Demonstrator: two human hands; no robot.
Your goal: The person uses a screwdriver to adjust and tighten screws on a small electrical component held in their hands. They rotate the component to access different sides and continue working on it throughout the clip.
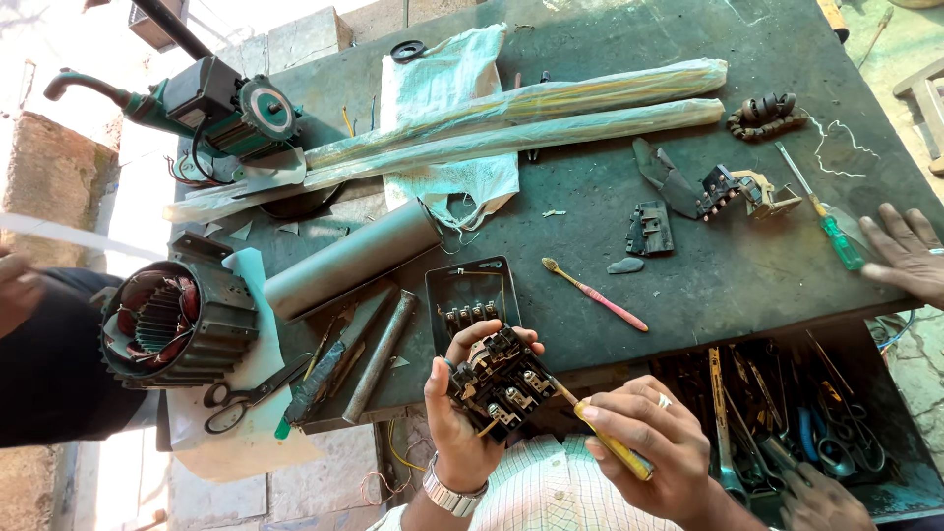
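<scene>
A dark green metal workbench (688, 285) is standing outdoors in strong sunlight, with a drawer of mixed hand tools (787, 413) lying open at its near right edge. The left hand (462, 413), wearing a metal wristwatch (447, 495), is gripping a black electrical switch block (499, 383) from below, fingers curled closed around its body and holding it just off the near edge of the bench. The right hand (644, 442) is closing its fingers around a yellow-handled screwdriver (605, 438), whose tip is touching the right side of the switch block. Just beyond the block, an empty black switch housing (472, 300) is lying flat on the bench, and a pink-handled toothbrush (595, 295) is resting near it to the right. A grey metal tube (354, 258) and a motor stator (172, 320) with copper windings are sitting to the left, with scissors (246, 396) lying beside them. Two long wrapped rods (531, 118) are lying across the far half of the bench. Another person's hand (910, 256) is resting flat at the right edge, beside a green-handled screwdriver (831, 231)
</scene>
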